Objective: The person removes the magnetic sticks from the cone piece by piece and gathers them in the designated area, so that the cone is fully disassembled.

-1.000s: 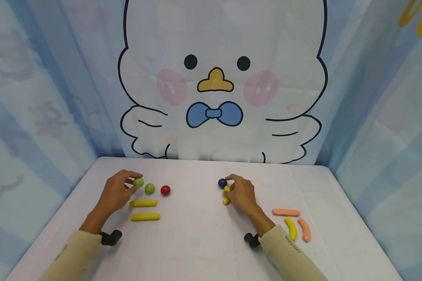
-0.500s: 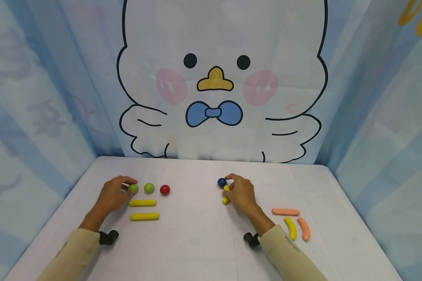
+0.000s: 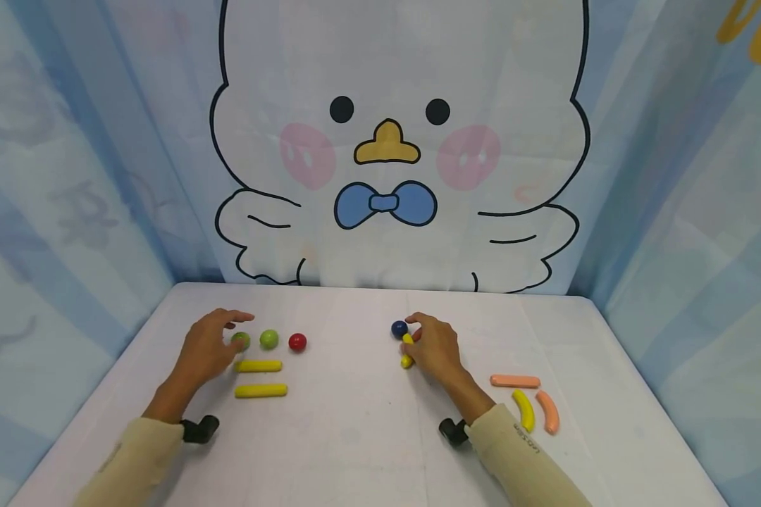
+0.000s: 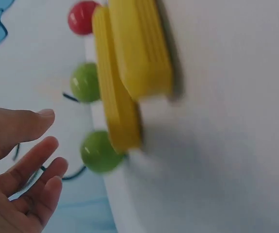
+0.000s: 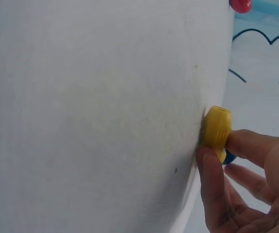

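Note:
In the head view my left hand (image 3: 206, 345) is spread at the left of the table, over the leftmost green ball (image 3: 242, 340), which its thumb partly covers. The left wrist view shows that ball (image 4: 99, 151) clear of the loosened fingers (image 4: 37, 160). To its right are a second green ball (image 3: 269, 339) and a red ball (image 3: 297, 343). Two straight yellow sticks (image 3: 258, 366) lie nearer the front. My right hand (image 3: 437, 348) pinches a yellow curved stick (image 5: 218, 127) between thumb and finger, its end right at a dark blue ball (image 3: 399, 329).
Front right on the white table (image 3: 355, 451) lie a straight orange stick (image 3: 515, 381), a curved yellow stick (image 3: 523, 410) and a curved orange stick (image 3: 548, 412). A cartoon-printed curtain (image 3: 380, 260) hangs behind the table's far edge, with blue curtains at both sides.
My left hand brought the green ball down into line with the other balls, then let go, its fingers spreading and lifting. The right hand stays in place with the yellow curved stick.

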A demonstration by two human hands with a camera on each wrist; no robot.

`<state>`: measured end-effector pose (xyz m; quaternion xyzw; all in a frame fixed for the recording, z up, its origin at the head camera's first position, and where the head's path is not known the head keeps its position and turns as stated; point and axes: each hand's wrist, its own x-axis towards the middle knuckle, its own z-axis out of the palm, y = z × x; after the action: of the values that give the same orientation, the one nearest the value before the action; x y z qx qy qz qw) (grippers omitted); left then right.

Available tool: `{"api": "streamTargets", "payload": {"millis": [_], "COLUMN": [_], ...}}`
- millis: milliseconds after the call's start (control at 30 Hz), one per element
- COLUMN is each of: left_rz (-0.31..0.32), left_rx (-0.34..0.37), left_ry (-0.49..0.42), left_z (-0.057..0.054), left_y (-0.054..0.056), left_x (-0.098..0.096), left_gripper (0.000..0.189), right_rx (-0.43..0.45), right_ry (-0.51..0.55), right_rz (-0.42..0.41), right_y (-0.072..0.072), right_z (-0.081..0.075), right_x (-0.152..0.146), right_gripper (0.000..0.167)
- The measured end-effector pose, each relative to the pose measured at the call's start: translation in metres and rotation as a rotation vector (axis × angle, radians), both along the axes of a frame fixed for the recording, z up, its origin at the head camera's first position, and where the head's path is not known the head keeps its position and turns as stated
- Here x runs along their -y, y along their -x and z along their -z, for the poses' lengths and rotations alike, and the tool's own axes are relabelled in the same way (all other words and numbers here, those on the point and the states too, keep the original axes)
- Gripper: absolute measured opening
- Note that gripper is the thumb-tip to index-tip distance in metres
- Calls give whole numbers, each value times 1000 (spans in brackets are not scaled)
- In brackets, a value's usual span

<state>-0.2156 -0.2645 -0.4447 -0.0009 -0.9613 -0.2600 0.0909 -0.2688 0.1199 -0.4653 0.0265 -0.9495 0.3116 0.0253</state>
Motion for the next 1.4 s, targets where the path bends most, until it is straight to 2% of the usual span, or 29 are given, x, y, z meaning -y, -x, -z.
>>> {"api": "streamTargets", "payload": {"millis": [167,333,500,733,1033,1400], "left_rz": [59,148,246,362,442,453], "left_rx": [-82,-121,-127,-41,-7,10], "left_ry": [6,-7,-33,-72,-19,-14], "left_z": [-12,-15,-10,5,17,19], "left_y": [0,3,10,20,31,34], "left_x": [-36,-80,-127,-174,-202,-207], "left_gripper": [43,42,40,39,35,28], "right_rx": [-1,19,45,82,74,47], "right_ry": [-5,2,23,40,-25,-74], "right_rz": [7,16,4,-39,-115,-155], "right_y": [-1,-2,-4,-11,-23,-38], "right_z": [0,0,0,-2,-6,-11], "right_x": [-1,-1,-1,-3,2,-5], "right_gripper": [51,46,31,21,19,18]}}
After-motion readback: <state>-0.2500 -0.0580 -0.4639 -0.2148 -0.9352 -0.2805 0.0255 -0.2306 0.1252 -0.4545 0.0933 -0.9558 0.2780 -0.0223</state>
